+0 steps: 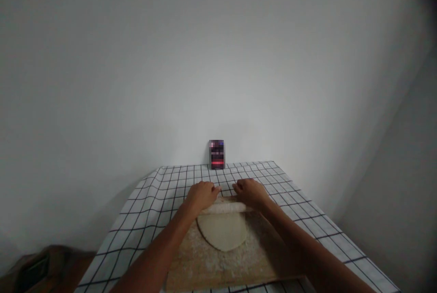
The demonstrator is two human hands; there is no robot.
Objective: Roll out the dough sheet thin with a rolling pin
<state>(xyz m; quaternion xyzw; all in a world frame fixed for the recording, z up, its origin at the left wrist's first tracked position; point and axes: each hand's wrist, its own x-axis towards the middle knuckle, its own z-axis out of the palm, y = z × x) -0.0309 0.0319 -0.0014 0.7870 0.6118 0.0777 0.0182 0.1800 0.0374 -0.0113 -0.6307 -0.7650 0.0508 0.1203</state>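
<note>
A floured rolling pin lies crosswise over the far part of a flat, rounded sheet of dough. My left hand is closed over the pin's left end, fingers curled and thumb pointing inward. At the right end, my right hand is curled over the pin in the same way. Both hands hide the pin's ends, and the dough's far edge is out of sight. Beneath the dough is a wooden board dusted with flour.
A white tablecloth with dark grid lines covers the table under the board. At the back, a small dark upright object, blurred into blocks, stands against the pale wall. A brown item sits low at the left.
</note>
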